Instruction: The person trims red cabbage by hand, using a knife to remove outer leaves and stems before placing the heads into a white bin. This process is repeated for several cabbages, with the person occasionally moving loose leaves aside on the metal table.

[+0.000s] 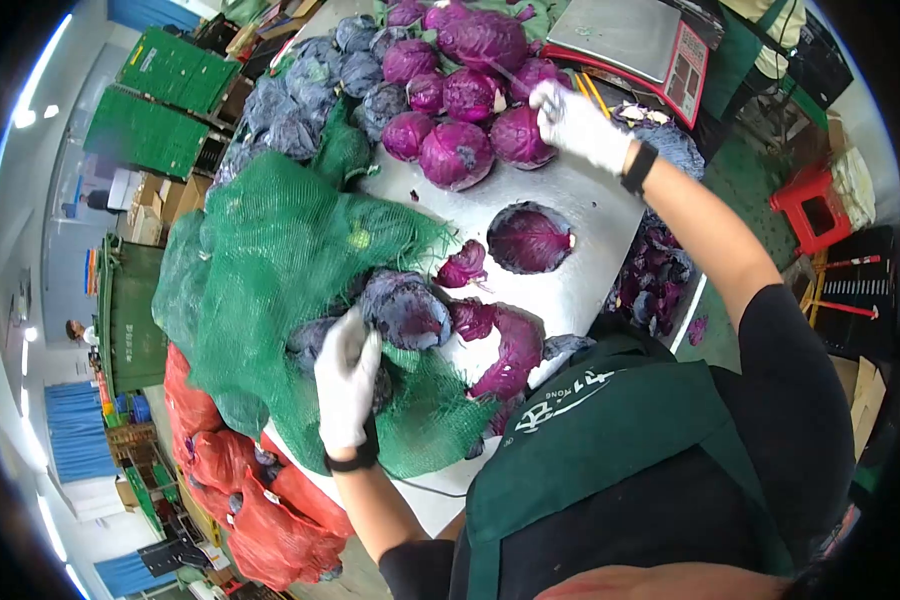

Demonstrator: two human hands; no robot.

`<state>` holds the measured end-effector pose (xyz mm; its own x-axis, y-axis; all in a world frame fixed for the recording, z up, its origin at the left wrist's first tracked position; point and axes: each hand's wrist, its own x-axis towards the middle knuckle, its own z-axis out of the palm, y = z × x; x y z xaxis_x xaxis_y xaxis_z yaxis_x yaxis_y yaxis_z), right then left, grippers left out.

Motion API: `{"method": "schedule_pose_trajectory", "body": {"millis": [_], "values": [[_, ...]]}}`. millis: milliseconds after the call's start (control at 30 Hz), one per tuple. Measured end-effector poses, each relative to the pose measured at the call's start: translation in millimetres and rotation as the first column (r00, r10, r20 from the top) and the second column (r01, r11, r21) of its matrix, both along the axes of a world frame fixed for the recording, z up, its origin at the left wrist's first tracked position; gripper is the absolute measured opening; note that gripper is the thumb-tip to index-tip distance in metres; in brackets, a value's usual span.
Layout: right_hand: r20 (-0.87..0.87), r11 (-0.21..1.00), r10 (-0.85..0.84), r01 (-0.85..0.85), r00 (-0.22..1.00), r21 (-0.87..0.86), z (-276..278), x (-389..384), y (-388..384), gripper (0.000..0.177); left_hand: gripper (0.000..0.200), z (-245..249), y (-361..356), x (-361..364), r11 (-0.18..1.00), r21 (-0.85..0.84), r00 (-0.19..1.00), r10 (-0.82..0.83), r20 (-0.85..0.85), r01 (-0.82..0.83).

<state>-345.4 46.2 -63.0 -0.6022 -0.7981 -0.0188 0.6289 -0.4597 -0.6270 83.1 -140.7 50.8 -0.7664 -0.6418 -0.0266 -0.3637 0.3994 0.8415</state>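
Observation:
My left hand (348, 378), in a white glove, is bent over a dark red cabbage (312, 340) at the mouth of a green mesh bag (260, 270). Its fingertips press against the cabbage and are partly blurred. Just beside it lies another red cabbage with dull outer leaves (405, 308). My right hand (578, 122), also gloved, is closed above the peeled purple cabbages (457, 155). A thin, pale, blade-like thing (507, 74) sticks out from its fingers; its handle is hidden. A cupped cabbage leaf (530, 238) lies on the metal tabletop (595, 215) between my hands.
Unpeeled cabbages (285, 110) are heaped at the far left of the table. A red-framed scale (615, 40) stands at the far right. Loose purple leaves (515, 350) lie near my apron; more trimmings (655, 270) sit below the table edge. Red mesh sacks (280, 520) stand at left.

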Motion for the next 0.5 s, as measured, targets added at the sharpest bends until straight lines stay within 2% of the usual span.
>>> {"method": "schedule_pose_trajectory", "body": {"millis": [33,67,100,133,167,200,233,267,300,333,367,400,433,467,500], "values": [[-0.245,0.996,0.075,-0.083,0.967,-0.024,-20.1,3.5,7.1,0.014,0.038,9.4,-12.0,-34.2,0.998,0.005,0.998,-0.061,-0.003,0.061],[-0.217,0.999,-0.022,0.011,0.976,-0.049,-23.9,22.9,11.1,0.014,0.039,13.2,-25.8,-68.5,0.991,0.03,0.991,-0.128,-0.041,0.129],[-0.463,0.978,-0.042,0.131,0.885,0.16,-22.4,40.9,23.1,0.014,0.037,22.7,-30.7,-105.0,0.982,0.002,0.98,-0.188,-0.064,0.188],[-0.558,0.958,-0.037,0.189,0.829,0.216,-0.8,66.7,35.8,0.016,0.035,24.2,-41.4,-139.4,0.966,-0.026,0.964,-0.259,-0.06,0.258],[-0.865,0.873,-0.029,0.434,0.501,0.222,5.0,82.0,46.0,0.016,0.033,20.7,-50.9,-172.1,0.95,-0.001,0.946,-0.31,-0.09,0.311],[-0.835,0.842,0.001,0.45,0.55,0.297,18.6,97.8,57.3,0.014,0.031,9.6,-65.0,-204.7,0.941,0.015,0.939,-0.335,-0.082,0.337],[-0.634,0.884,0.051,0.261,0.772,0.389,29.6,109.4,73.3,0.012,0.031,-8.3,-85.1,-234.9,0.939,-0.012,0.938,-0.345,-0.04,0.345],[-0.7,0.811,0.007,0.406,0.714,0.422,22.6,118.9,78.5,0.014,0.031,-21.7,-99.1,-262.5,0.942,-0.015,0.942,-0.336,-0.014,0.336],[-0.783,0.787,-0.105,0.532,0.614,0.311,11.0,129.0,85.9,0.017,0.032,-39.6,-117.5,-288.0,0.938,-0.058,0.939,-0.344,-0.009,0.343],[-0.812,0.741,-0.077,0.578,0.579,0.343,-8.6,133.1,101.3,0.021,0.033,-54.3,-130.4,-311.2,0.944,-0.093,0.948,-0.318,0.014,0.318],[-0.704,0.697,-0.015,0.512,0.71,0.501,17.2,145.9,116.6,0.007,0.036,-88.5,-161.0,-335.7,0.917,-0.253,0.95,-0.312,0.03,0.309],[-0.666,0.643,-0.015,0.517,0.746,0.565,11.1,154.1,130.4,0.007,0.037,-108.9,-180.8,-355.5,0.836,-0.472,0.958,-0.275,0.078,0.278],[-0.589,0.61,0.005,0.464,0.808,0.642,28.1,161.7,142.1,0.011,0.041,-142.1,-216.2,-380.5,0.871,-0.363,0.941,-0.329,0.072,0.332],[-0.577,0.593,-0.049,0.488,0.815,0.64,13.6,168.6,149.9,0.017,0.056,-153.6,-232.2,-392.1,0.834,-0.459,0.947,-0.22,0.236,0.308],[-0.55,0.561,-0.033,0.471,0.834,0.681,8.7,173.0,156.3,0.02,0.069,-157.5,-235.1,-398.6,0.842,-0.466,0.948,-0.153,0.278,0.273]]}}
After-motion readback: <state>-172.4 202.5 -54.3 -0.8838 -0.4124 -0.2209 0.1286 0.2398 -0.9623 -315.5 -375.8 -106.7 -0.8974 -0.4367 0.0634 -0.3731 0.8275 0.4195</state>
